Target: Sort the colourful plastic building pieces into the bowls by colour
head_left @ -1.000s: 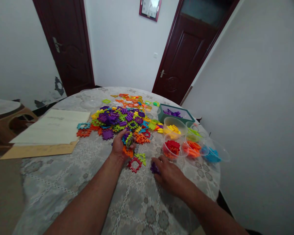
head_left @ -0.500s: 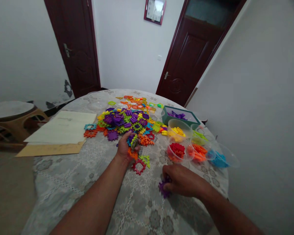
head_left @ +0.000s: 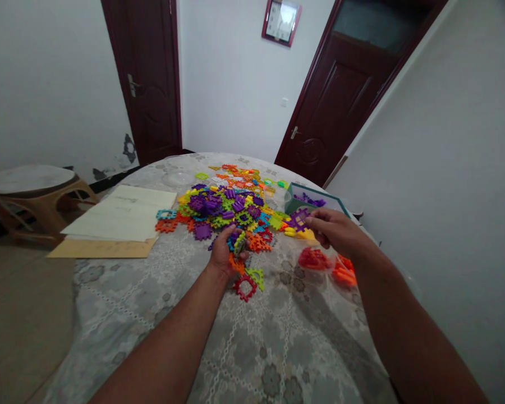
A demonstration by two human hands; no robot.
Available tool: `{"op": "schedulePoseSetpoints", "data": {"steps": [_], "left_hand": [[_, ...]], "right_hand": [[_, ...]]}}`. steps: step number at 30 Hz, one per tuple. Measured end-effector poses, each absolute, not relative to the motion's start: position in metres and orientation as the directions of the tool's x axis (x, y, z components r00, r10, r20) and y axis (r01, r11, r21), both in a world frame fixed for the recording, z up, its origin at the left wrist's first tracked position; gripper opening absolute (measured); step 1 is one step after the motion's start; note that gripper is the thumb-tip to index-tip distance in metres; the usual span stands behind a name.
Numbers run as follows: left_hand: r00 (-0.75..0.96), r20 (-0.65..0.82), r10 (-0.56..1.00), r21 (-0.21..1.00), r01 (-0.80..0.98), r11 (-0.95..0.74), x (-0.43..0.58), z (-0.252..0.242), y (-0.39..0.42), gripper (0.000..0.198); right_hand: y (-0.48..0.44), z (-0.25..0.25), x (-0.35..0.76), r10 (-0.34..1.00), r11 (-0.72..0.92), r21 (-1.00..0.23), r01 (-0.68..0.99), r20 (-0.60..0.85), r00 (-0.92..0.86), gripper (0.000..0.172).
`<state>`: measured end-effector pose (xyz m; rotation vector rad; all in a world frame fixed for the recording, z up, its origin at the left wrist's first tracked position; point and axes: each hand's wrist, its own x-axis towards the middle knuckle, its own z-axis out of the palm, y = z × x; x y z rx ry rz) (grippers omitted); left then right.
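Note:
My right hand [head_left: 334, 229] pinches a purple toothed plastic piece [head_left: 298, 220] with a window-like grid, held in the air in front of the green box [head_left: 292, 197]. That box has purple pieces [head_left: 310, 199] inside. My left hand [head_left: 224, 252] is closed around several toothed plastic pieces [head_left: 237, 242], green, purple and blue among them, at the near edge of a mixed pile [head_left: 210, 205]. Just below that hand, a red square frame piece [head_left: 244, 287] and a lime triangular piece [head_left: 257, 276] lie on the tablecloth.
Clear bowls right of the pile hold red pieces [head_left: 313, 258], orange pieces [head_left: 344, 271] and yellow pieces [head_left: 305, 234]; my right arm covers others. Papers [head_left: 122, 213] lie on the table's left over a tan sheet [head_left: 101, 249]. A stool [head_left: 37, 191] stands left of the table.
My right hand has lifted the purple piece off the near tablecloth and carried it forward to the green box. The left hand keeps its pieces at the pile. The view has shifted slightly.

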<state>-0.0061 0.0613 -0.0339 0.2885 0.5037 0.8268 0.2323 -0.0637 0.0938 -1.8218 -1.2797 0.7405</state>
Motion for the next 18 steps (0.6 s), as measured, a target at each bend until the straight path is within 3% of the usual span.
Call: {"op": "schedulePoseSetpoints", "data": {"steps": [6, 11, 18], "left_hand": [[0.566, -0.302, 0.767, 0.44, -0.631, 0.639, -0.006, -0.034, 0.064, 0.014], [0.577, -0.282, 0.766, 0.455, -0.623, 0.637, -0.005, -0.037, 0.065, 0.015], [0.578, -0.277, 0.767, 0.48, -0.608, 0.632, -0.005, -0.037, 0.065, 0.014]], "right_hand": [[-0.072, 0.06, 0.212, 0.951, -0.271, -0.888, 0.37, -0.187, 0.247, 0.033], [-0.091, 0.042, 0.208, 0.959, -0.266, -0.93, 0.254, -0.228, 0.17, 0.034], [-0.088, 0.089, 0.268, 0.899, -0.214, -0.939, 0.271, -0.081, 0.43, 0.033]]}}
